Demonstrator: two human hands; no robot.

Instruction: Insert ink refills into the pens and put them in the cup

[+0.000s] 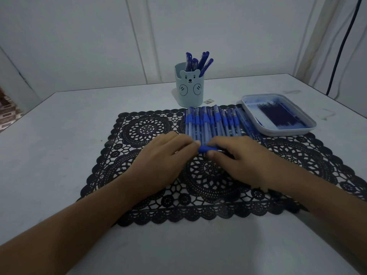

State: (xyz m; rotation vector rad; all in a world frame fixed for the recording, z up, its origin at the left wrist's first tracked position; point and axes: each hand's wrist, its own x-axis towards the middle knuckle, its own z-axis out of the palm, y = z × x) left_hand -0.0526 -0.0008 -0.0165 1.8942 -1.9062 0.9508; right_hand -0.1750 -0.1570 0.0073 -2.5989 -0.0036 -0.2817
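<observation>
Blue pen [207, 149] is lying crosswise at the centre of the black lace mat [139, 135], right hand [238, 159] pinching it with curled thumb and fingers, left hand [168, 153] nipping its 9 o'clock end. The smooth plastic could be slipping and knocking the loose row of translucent pens [212, 124] at 12 (fingers are crowding them). Bear-face cup [189, 96] is standing beyond, ink-stained refill tray [288, 132] at 2.

so we've got a white table [59, 126] with a black lacy mat [143, 128] laid flat on it, scalloped edges and round doily patterns all over. just past the mat's far edge we see a small pale scrap [209, 101] lying on the table. a few grey smudges [325, 114] on the far right of the top. plain pale wall [79, 36] behind, with a black cable [341, 48] hanging down on the right.
</observation>
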